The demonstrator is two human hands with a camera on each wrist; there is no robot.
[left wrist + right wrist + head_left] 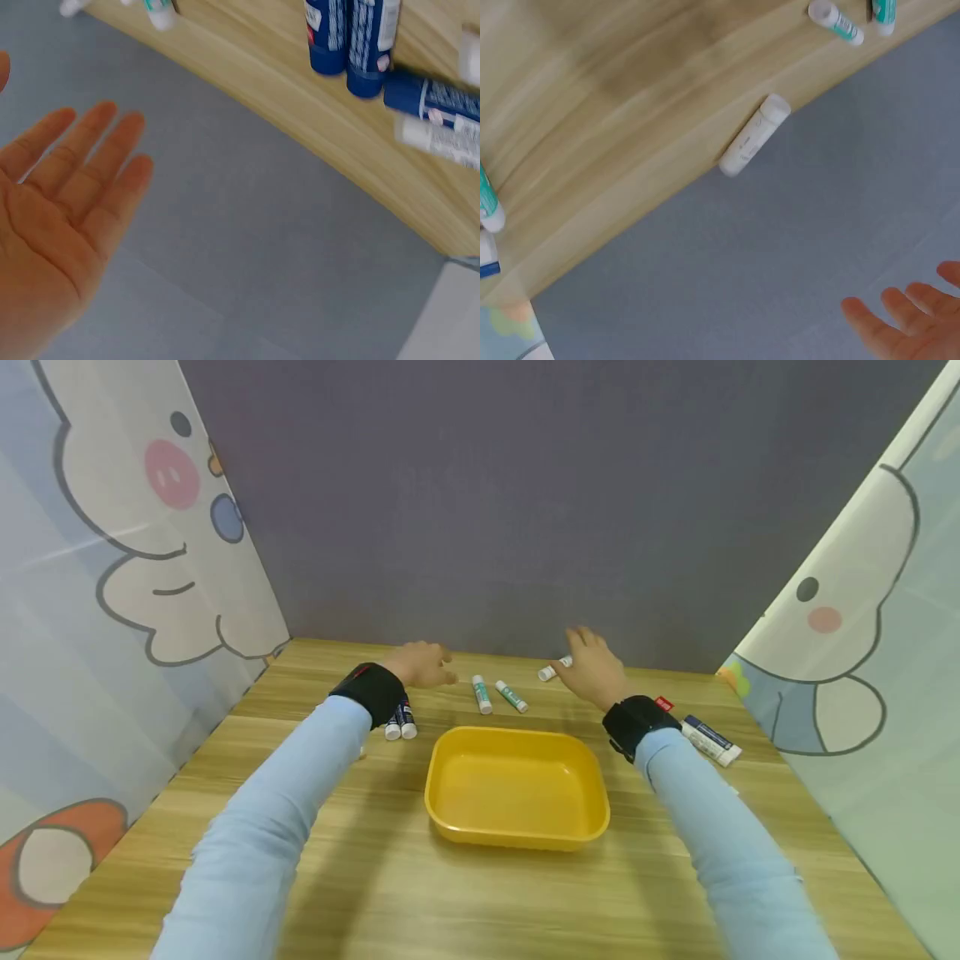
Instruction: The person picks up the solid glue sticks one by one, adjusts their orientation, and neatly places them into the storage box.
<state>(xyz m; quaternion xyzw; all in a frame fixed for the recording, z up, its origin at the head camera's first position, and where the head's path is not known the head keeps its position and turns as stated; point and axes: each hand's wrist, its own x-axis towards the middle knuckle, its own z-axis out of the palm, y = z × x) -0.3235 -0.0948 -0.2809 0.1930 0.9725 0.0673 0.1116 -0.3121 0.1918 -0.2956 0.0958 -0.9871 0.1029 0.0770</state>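
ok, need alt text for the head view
A person's left hand and right hand, both open and holding nothing, extend past a yellow tray on a wooden table. Two green-and-white tubes lie between the hands, a white tube beside the right hand, and more tubes near each wrist.

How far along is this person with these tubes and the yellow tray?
Done: nothing I can point to; the yellow tray holds nothing. In hand: nothing; the left hand and right hand are both open and empty. Left to do, probably: the teal-and-white tubes, white tube and blue tubes, which lie outside the tray on the table.
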